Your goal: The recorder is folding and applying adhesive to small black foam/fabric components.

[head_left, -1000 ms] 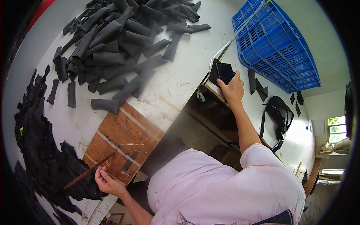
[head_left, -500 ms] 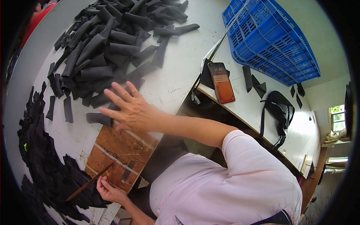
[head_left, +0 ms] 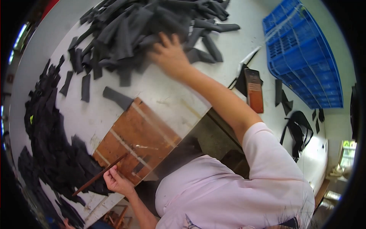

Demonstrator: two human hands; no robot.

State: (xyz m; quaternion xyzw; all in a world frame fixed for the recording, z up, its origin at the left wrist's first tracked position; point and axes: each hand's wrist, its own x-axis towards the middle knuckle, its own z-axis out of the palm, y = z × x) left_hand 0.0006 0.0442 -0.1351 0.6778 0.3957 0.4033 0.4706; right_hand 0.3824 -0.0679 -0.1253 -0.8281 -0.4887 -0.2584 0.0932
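The left hand [head_left: 116, 181] is clenched around a thin brown stick [head_left: 100, 174] slanting just off the wooden board [head_left: 137, 141] – kept ready – while the right hand [head_left: 169, 55], fingers spread and released, lands on the grey fabric strips [head_left: 126, 32] heaped on the worktop [head_left: 171, 99], as if picking one.

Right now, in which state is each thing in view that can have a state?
left hand, closed around the thin brown stick
right hand, fingers spread, on the grey strip pile
thin brown stick, tilted, its tip on the brown board
brown board, flat on the white table
blue crate, nothing seen inside
black scrap heap, loosely spread
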